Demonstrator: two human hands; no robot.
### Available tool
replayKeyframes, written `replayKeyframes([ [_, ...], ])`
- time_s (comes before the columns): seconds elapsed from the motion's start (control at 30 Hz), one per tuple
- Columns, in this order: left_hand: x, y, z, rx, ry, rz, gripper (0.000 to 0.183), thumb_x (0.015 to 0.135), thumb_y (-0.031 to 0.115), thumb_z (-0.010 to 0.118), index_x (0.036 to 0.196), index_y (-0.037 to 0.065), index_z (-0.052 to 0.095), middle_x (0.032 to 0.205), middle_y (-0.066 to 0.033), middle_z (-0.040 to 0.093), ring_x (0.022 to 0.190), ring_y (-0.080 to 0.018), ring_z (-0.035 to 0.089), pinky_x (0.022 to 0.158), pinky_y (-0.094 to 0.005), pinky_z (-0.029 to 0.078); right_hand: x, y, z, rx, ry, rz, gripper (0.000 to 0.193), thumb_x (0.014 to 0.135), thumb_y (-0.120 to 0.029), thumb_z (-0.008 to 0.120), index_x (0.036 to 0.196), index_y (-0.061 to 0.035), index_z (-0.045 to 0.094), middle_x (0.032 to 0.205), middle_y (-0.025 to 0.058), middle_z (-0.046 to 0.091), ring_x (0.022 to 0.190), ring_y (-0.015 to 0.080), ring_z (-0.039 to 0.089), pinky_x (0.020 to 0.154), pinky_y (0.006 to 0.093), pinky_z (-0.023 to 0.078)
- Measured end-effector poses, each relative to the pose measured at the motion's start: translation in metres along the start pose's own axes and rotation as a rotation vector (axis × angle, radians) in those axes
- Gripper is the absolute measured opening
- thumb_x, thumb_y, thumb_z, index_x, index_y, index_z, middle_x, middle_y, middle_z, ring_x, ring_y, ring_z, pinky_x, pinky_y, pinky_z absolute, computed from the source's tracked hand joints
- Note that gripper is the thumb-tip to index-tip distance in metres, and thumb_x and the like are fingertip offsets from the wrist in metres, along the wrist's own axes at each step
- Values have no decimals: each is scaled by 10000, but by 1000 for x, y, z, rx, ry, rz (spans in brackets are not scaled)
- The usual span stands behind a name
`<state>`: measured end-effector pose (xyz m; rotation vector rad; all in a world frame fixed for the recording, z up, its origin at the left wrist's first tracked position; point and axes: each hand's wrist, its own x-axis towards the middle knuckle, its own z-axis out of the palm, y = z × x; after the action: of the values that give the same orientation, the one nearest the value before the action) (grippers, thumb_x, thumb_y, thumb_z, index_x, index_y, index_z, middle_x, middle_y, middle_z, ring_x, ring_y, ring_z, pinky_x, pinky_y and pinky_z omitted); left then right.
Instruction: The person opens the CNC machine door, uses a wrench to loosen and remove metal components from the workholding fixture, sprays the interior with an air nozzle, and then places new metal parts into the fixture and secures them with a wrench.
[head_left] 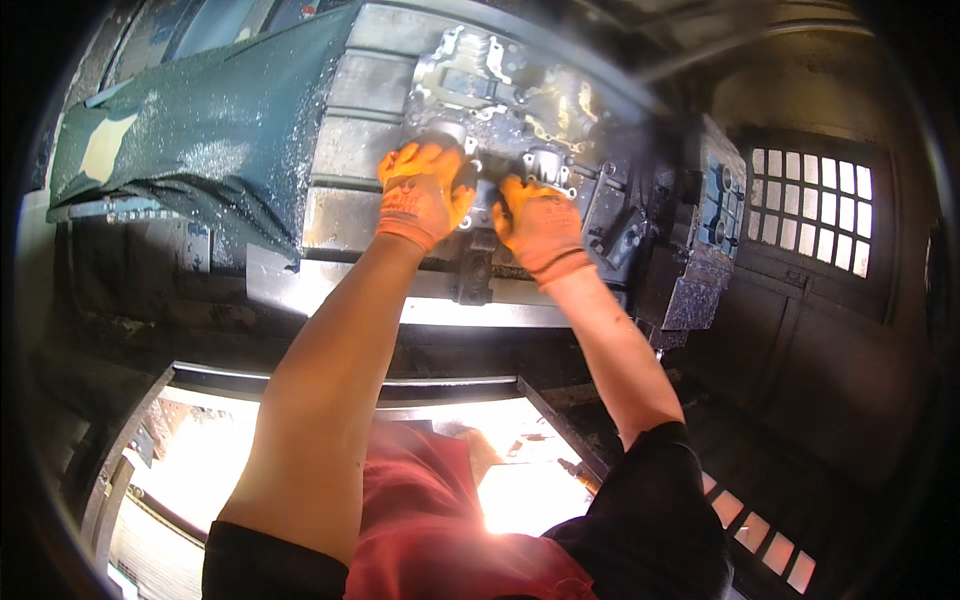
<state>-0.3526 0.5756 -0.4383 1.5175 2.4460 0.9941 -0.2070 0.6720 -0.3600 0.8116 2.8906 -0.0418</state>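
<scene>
I have the machine bed (345,180) at the upper middle of the frame, castings (468,85) on it. The left hand (422,192) and right hand (540,220) sit side by side at their lower edge. I see a cover (215,150) left of the bed, a block (718,205) right of it, a window (812,205) farther right.

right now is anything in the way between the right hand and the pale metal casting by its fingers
Nothing visible: the gloved right hand is right at the near side of the metal casting. The left hand is off to its left.
</scene>
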Motion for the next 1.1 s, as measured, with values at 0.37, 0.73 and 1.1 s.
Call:
replayKeyframes([
  [0.37,4,0,-1,9,-60,-34,254,726,337,667,917,173,634,966,-41,610,1021,-302,557,927,-494,367,-16,65,19,-135,495,18,777,666,-451,774,1235,20,535,1154,196,592,1081,400,552,961,513,411],
  [0.73,6,3,-2,125,-198,-70,506,685,387,684,1132,152,646,1137,-101,619,1098,-330,564,930,-494,397,-10,64,27,11,371,137,998,626,-669,735,1265,59,498,1207,270,550,1136,461,509,1014,555,371],
  [1.1,-2,-4,8,74,-6,11,484,710,393,642,1129,151,646,1157,-98,627,1098,-333,560,965,-491,373,-12,68,17,-287,505,-37,759,729,-635,666,1100,21,571,993,175,571,937,375,547,894,483,412],
])
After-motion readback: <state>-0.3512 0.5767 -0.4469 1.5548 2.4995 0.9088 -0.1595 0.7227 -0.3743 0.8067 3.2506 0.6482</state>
